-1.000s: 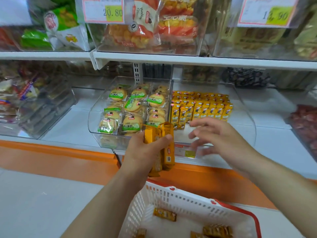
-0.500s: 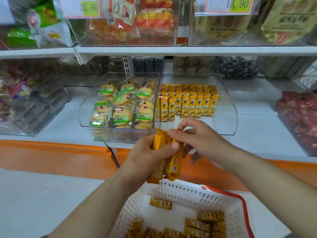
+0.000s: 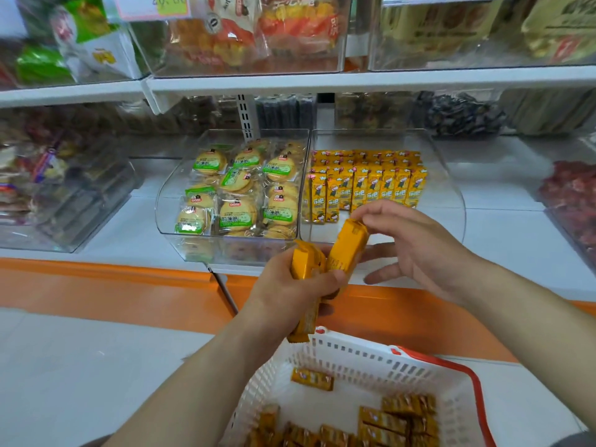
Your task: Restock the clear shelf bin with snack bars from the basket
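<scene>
My left hand (image 3: 290,285) grips a small bunch of orange snack bars (image 3: 304,269) upright in front of the shelf edge. My right hand (image 3: 416,243) pinches the top of one orange bar (image 3: 346,250) that leans out of that bunch. Behind the hands stands the clear shelf bin (image 3: 451,195), with rows of yellow snack bars (image 3: 364,185) upright at its back and bare floor at its front. Below the hands is the white basket (image 3: 354,356) with a red handle, holding several more orange bars (image 3: 380,421).
A second clear bin (image 3: 167,201) to the left holds round green-labelled biscuit packs. More clear bins of snacks stand at far left (image 3: 64,201) and far right (image 3: 574,201). An upper white shelf (image 3: 354,80) with bins hangs above. An orange strip (image 3: 96,285) runs below the shelf.
My right hand came back from the bin to the bunch and now pinches one bar, pulling it up and to the right. The camera has tilted down, showing more of the basket.
</scene>
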A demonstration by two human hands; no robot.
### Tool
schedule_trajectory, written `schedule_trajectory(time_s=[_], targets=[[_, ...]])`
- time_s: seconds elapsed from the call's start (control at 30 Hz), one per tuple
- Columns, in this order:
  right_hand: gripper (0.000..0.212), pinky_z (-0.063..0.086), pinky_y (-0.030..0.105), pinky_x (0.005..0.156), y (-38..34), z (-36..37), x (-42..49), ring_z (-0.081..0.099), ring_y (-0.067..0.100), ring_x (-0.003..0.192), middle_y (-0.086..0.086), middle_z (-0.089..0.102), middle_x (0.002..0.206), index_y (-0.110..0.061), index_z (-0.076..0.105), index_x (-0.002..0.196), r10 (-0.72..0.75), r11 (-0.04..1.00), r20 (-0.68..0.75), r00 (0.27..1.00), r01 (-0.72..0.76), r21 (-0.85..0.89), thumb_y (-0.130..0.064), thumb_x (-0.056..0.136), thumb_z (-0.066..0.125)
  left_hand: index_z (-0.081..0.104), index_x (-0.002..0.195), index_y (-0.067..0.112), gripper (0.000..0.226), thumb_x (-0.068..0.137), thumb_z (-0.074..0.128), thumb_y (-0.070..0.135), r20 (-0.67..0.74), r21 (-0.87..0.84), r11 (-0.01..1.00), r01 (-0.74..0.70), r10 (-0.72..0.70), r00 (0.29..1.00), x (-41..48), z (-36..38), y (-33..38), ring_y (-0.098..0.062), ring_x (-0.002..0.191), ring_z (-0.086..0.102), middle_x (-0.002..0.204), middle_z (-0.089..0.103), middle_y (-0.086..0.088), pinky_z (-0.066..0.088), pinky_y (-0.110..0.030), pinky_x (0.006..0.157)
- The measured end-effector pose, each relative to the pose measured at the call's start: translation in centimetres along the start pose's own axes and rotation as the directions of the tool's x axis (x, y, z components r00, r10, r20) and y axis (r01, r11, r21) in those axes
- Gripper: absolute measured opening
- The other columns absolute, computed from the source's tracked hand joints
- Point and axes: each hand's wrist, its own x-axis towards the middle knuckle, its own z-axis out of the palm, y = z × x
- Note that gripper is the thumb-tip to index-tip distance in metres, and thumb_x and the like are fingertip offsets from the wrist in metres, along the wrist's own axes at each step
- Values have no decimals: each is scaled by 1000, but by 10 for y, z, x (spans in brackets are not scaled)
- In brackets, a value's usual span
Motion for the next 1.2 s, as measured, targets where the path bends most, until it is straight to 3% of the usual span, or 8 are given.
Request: schedule_trajectory(time_s=[0.1, 0.27, 0.4, 0.53, 0.7, 0.87, 1.07, 1.2], targets=[[33, 58, 36, 57, 3, 3, 0, 75, 28, 77, 5, 75, 93, -28, 67, 106, 1, 991, -31, 1000, -5, -136, -46, 79, 74, 73, 107, 31, 25, 86, 82, 19, -25, 41, 998, -46, 47, 999, 3, 0, -3, -12, 77, 74, 89, 78, 0, 58, -25, 65], [31, 59, 33, 69, 4, -1, 0, 74, 27, 86, 12, 75, 99, -23, 68, 118, -37, 998, 61, 997, 41, -57, -22, 87, 69, 73, 109, 24, 25, 85, 80, 25, 4, -70, 998, -8, 8, 1000, 2, 1, -4, -27, 95, 77, 101, 79, -10, 61, -33, 71], [29, 58, 33, 75, 5, -5, 2, 71, 27, 90, 17, 71, 106, -19, 68, 121, -31, 999, 110, 993, 26, 46, -8, 96, 58, 71, 113, 19, 33, 82, 81, 22, 37, -107, 994, 0, 4, 999, 1, 1, -4, -27, 96, 77, 101, 78, -12, 61, -32, 72], [31, 59, 35, 75, 6, -6, 4, 70, 28, 89, 16, 67, 104, -19, 72, 114, -25, 996, 76, 997, 18, 91, -2, 97, 52, 71, 111, 23, 28, 86, 80, 14, 6, -113, 994, -13, 14, 1000, 3, 0, -4, -26, 94, 77, 99, 79, -9, 61, -31, 71], [25, 59, 34, 73, 7, -3, 4, 73, 27, 87, 12, 74, 98, -19, 71, 102, -49, 996, 13, 999, 50, -68, -32, 80, 74, 72, 114, 24, 31, 86, 81, 15, 3, -45, 999, -24, 24, 1000, 4, -1, -6, -22, 92, 78, 98, 79, -4, 62, -32, 72], [26, 59, 32, 66, 6, -8, 3, 72, 26, 80, 16, 74, 93, -11, 67, 85, 64, 989, 18, 998, -61, -138, -20, 68, 84, 73, 110, 22, 31, 82, 84, 15, -174, -70, 990, -121, 108, 979, 7, -9, -1, -23, 87, 76, 97, 78, -8, 64, -33, 75], [85, 57, 30, 72, 11, 17, 1, 72, 24, 91, 16, 72, 110, -26, 51, 138, 121, 978, 216, 969, -80, -191, -9, 64, 90, 71, 109, 14, 27, 84, 80, 14, -194, -157, 973, -171, 140, 971, 9, -16, 8, -21, 85, 78, 91, 79, -7, 59, -23, 68], [86, 58, 34, 73, 2, 15, 2, 72, 26, 90, 6, 72, 103, -46, 47, 140, 52, 990, 207, 977, -23, -139, -2, 74, 81, 71, 98, 2, 27, 83, 83, 22, -261, 19, 988, -155, 154, 953, 11, -28, 13, -22, 69, 73, 74, 75, -8, 60, -28, 60]])
